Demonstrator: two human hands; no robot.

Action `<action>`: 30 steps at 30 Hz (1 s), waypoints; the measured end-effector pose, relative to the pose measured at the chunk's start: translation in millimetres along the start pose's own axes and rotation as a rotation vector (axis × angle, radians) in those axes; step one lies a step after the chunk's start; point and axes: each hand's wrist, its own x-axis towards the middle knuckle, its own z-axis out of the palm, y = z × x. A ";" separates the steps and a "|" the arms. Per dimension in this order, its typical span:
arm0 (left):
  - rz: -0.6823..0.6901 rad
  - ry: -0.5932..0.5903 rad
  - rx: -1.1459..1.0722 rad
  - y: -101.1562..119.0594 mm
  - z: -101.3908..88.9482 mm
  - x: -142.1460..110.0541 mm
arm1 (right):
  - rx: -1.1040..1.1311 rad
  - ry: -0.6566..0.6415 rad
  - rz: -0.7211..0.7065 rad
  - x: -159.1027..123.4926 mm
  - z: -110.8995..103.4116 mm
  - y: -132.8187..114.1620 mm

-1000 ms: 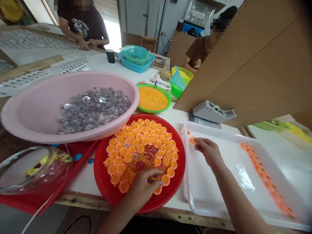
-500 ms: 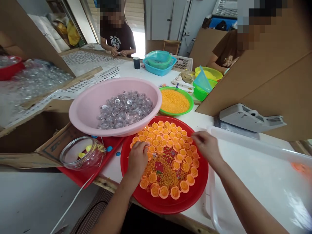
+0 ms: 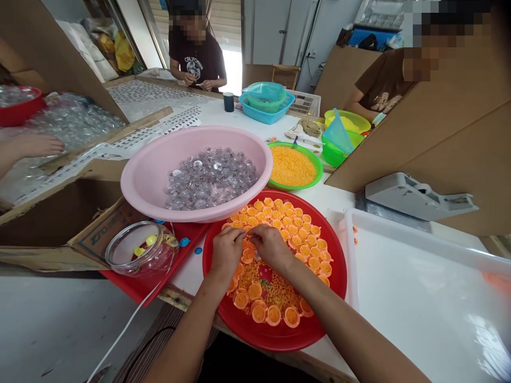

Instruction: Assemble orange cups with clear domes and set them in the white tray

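A round red tray holds many small orange cups, filled with orange bits, and loose orange grains at its middle. Above its left half my hands meet, fingertips nearly touching. My left hand is closed in a pinch, and whatever lies in it is too small to name. My right hand also pinches at the same spot, its fingertips hiding what is there. Just behind, a pink basin of clear plastic capsules overhangs the red tray's rim.
A green bowl of orange grains stands behind the tray. To the right lies a white tray with orange pieces at its corner. Left are a clear jar and cardboard box. Two people sit across; another person's hand shows far left.
My right hand has swung left from the red tray's right rim to meet my left hand. Another person's hand has come into view at far left. The view has shifted slightly.
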 end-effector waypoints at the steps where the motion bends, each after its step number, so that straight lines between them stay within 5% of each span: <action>1: -0.020 0.016 -0.044 4.5 -2.5 -2.6 | 0.021 0.015 0.016 -4.7 -4.9 -3.3; 5: -0.305 -0.007 -0.517 23.4 0.2 -21.6 | 0.165 0.063 -0.006 -39.2 -29.5 -25.0; 9: -0.514 -0.159 -0.909 34.2 25.7 -55.5 | 0.170 0.024 -0.128 -93.2 -44.4 -35.1; 11: -0.541 -0.240 -0.935 38.2 37.1 -72.4 | 0.223 0.013 -0.076 -118.1 -44.4 -29.7; 16: -0.543 -0.486 -1.075 48.8 39.2 -90.4 | 0.712 0.182 0.484 -150.5 -42.4 -9.4; 18: -0.528 -0.559 -1.052 51.7 35.4 -89.2 | 0.897 0.197 0.588 -153.0 -44.9 -7.1; 30: -0.461 -0.574 -0.926 61.8 30.1 -92.1 | 0.891 0.209 0.514 -163.9 -50.9 -5.9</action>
